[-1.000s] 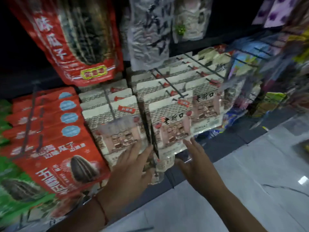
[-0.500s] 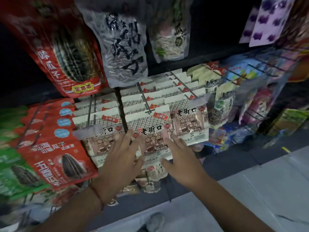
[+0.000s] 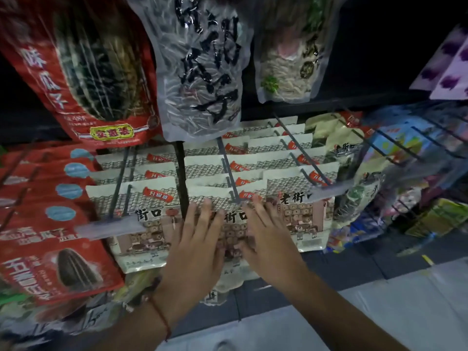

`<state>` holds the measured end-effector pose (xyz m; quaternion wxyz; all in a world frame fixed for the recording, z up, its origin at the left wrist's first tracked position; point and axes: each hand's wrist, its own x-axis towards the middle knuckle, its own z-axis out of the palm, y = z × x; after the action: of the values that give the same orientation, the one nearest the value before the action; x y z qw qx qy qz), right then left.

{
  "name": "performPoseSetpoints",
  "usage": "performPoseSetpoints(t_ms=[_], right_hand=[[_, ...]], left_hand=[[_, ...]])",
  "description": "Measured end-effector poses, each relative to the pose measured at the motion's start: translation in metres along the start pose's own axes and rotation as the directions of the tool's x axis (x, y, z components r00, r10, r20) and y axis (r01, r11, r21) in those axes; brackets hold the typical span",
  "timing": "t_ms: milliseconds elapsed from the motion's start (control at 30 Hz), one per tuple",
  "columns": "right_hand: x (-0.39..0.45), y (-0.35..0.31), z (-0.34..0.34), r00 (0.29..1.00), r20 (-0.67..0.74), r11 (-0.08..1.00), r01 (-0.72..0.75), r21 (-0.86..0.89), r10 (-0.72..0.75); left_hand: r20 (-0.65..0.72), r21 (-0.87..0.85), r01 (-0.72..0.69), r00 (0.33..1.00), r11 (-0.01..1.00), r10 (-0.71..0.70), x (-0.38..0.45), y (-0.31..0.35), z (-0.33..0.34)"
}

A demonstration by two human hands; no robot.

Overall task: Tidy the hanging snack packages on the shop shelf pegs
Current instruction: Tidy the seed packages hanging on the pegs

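Three rows of cream snack packages with a tiled-roof print hang on black pegs. Both my hands lie flat on the front package of the middle row (image 3: 234,219). My left hand (image 3: 196,245) presses its left half with straight fingers. My right hand (image 3: 268,239) presses its right half, fingertips by the peg end (image 3: 238,202). The left row's front package (image 3: 141,219) and the right row's front package (image 3: 301,219) hang on either side, untouched. The middle package's lower part is hidden under my hands.
Red sunflower-seed packages (image 3: 48,229) hang in a row at the left. Above hang a big red bag (image 3: 88,72), a grey seed bag (image 3: 202,72) and a pale bag (image 3: 291,54). Bare peg rods (image 3: 395,140) and mixed colourful packs (image 3: 395,198) are at the right. Grey floor tiles (image 3: 379,312) lie below.
Both hands have moved up and closer together, from below the cream packages onto the face of the middle front package. The view has shifted nearer to the shelf.
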<state>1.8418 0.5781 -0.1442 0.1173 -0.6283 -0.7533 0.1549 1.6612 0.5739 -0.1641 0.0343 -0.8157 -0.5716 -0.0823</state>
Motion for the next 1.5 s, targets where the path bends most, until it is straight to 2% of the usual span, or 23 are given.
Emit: performPoseSetpoints(t_ms=[67,233,333,400,467,500,533,567,633,667,767,833,900,933,967,1100,1367,1433,1500], right_hand=[[0.012,0.004,0.005,1.0,-0.005,1.0,0.001,0.0,-0.001],[0.023,0.013,0.011,0.998,-0.057,0.994,0.045,0.098,-0.039],[0.016,0.022,0.021,0.992,-0.099,0.986,0.088,0.141,-0.074],[0.007,0.028,0.029,0.992,-0.121,0.98,0.069,0.187,-0.047],[-0.004,0.033,0.039,0.993,-0.112,0.96,-0.006,0.281,0.039],[-0.009,0.036,0.044,0.991,-0.079,0.929,-0.074,0.363,0.11],[-0.013,0.04,0.047,0.984,-0.019,0.874,-0.149,0.463,0.178],[-0.014,0.046,0.052,0.973,0.051,0.813,-0.215,0.541,0.223],[-0.013,0.062,0.063,0.954,0.155,0.755,-0.298,0.585,0.257],[-0.011,0.066,0.064,0.946,0.201,0.747,-0.324,0.581,0.254],[-0.003,0.064,0.054,0.92,0.344,0.672,-0.375,0.639,0.186],[0.006,0.056,0.042,0.882,0.449,0.574,-0.442,0.689,0.141],[0.018,0.051,0.042,0.832,0.53,0.449,-0.541,0.711,0.162],[0.023,0.049,0.044,0.81,0.558,0.408,-0.578,0.707,0.181],[0.026,0.048,0.048,0.799,0.564,0.412,-0.595,0.69,0.208],[0.027,0.043,0.049,0.839,0.474,0.447,-0.544,0.71,0.268],[0.017,0.042,0.039,0.865,0.427,0.585,-0.495,0.643,0.263],[0.015,0.04,0.034,0.842,0.466,0.575,-0.531,0.622,0.273],[0.012,0.038,0.028,0.818,0.491,0.557,-0.568,0.606,0.299]], left_hand=[[-0.051,0.021,0.008,0.999,1.0,-0.007,0.011,-0.005,0.009],[-0.041,-0.059,0.061,0.997,0.996,-0.064,0.019,-0.002,0.022],[-0.133,-0.068,0.053,0.989,0.996,-0.062,0.013,-0.001,0.028],[-0.219,-0.114,0.064,0.972,0.991,-0.088,0.008,0.0,0.032],[-0.216,-0.228,0.155,0.955,0.961,-0.205,-0.001,0.004,0.034],[-0.17,-0.328,0.247,0.934,0.912,-0.314,-0.007,0.007,0.035],[-0.096,-0.441,0.362,0.891,0.821,-0.444,-0.011,0.01,0.037],[0.014,-0.558,0.464,0.834,0.688,-0.551,-0.016,0.015,0.037],[0.216,-0.723,0.551,0.753,0.416,-0.622,-0.024,0.025,0.043],[0.274,-0.758,0.556,0.747,0.343,-0.606,-0.026,0.03,0.046],[0.354,-0.794,0.562,0.737,0.232,-0.576,-0.024,0.047,0.053],[0.344,-0.847,0.511,0.738,0.147,-0.58,-0.015,0.059,0.05],[0.309,-0.88,0.465,0.719,0.1,-0.623,-0.008,0.063,0.051],[0.308,-0.873,0.475,0.705,0.105,-0.639,-0.007,0.063,0.054],[0.322,-0.862,0.496,0.693,0.102,-0.645,-0.008,0.062,0.056],[0.339,-0.823,0.552,0.67,0.137,-0.66,-0.008,0.055,0.068],[0.32,-0.803,0.537,0.755,0.259,-0.572,-0.018,0.041,0.077],[0.339,-0.772,0.552,0.778,0.317,-0.528,-0.026,0.031,0.073],[0.313,-0.721,0.549,0.802,0.422,-0.509,-0.035,0.022,0.063]])
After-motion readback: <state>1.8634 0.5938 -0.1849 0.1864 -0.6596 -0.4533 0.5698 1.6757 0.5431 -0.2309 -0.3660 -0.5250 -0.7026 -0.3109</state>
